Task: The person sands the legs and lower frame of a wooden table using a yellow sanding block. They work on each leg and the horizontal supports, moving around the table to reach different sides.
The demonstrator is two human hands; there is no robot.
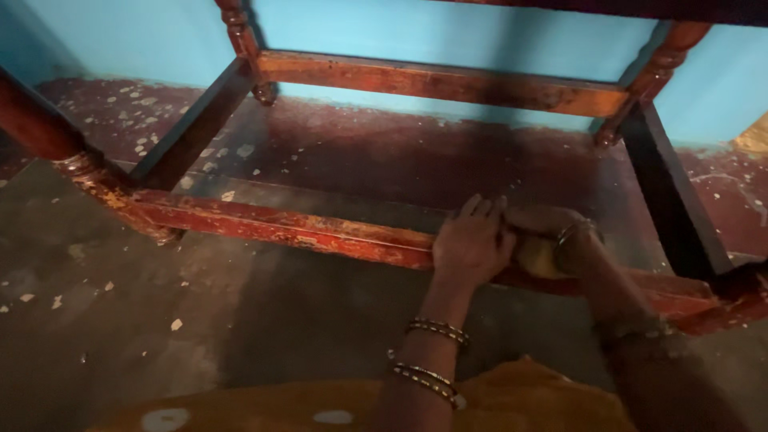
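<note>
My left hand (pixel 470 244) lies flat on the worn red wooden front rail (pixel 280 226) of a table frame, fingers stretched out and touching my right hand. My right hand (pixel 546 224) curls over the same rail just to the right, closed on a small yellowish cloth or pad (pixel 534 258) pressed against the wood. Both wrists carry bangles. What the pad is exactly I cannot tell in the dim light.
The frame has a turned leg (pixel 76 160) at the left, a dark side rail (pixel 192 128), a back rail (pixel 448 84) and a dark right rail (pixel 672 200). Behind is a blue wall (pixel 448 36). The floor (pixel 160 320) is speckled with paint chips. Orange fabric (pixel 320 404) covers my lap.
</note>
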